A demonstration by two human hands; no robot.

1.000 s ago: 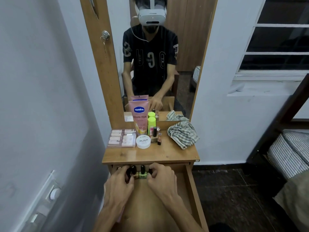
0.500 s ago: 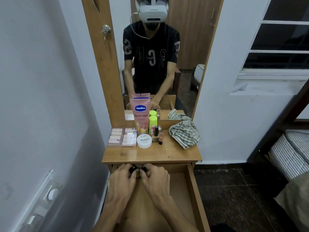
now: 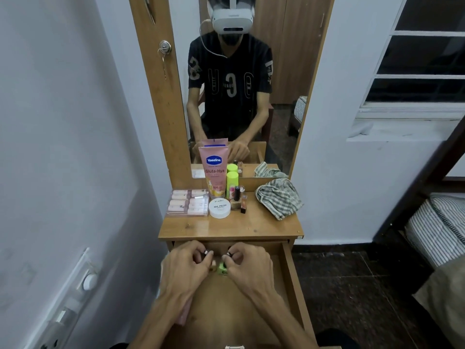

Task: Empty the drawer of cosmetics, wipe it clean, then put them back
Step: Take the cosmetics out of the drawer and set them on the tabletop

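Clearly the step in hand is lifting the last small bottles out of the open drawer [image 3: 293, 278], and it goes best if each hand raises its own bottles straight up, keeps them upright, and clears the front edge of the desk [image 3: 251, 229] before setting them down in the bare strip along that edge, short of the things already standing there. The left hand [image 3: 185, 267] reaches in palm down at the back of the drawer, its fingers curled and pinching a dark-capped nail polish bottle [image 3: 205, 253]; how many bottles it holds I cannot tell. The right hand [image 3: 247, 267] mirrors it just beside, fingers curled round a green bottle [image 3: 222, 268] with a dark cap, the knuckles raised and the wrist angled inward. Both forearms run up from the near edge of the drawer and meet close to its middle. On the desk, toward its back edge, stand a pink lotion tube [image 3: 214, 172], a green-capped bottle [image 3: 232, 183], a white round tin [image 3: 219, 209] and a clear packet [image 3: 188, 203] at the left edge, with a checked cloth [image 3: 278, 199] lying near the right edge, ready for wiping.
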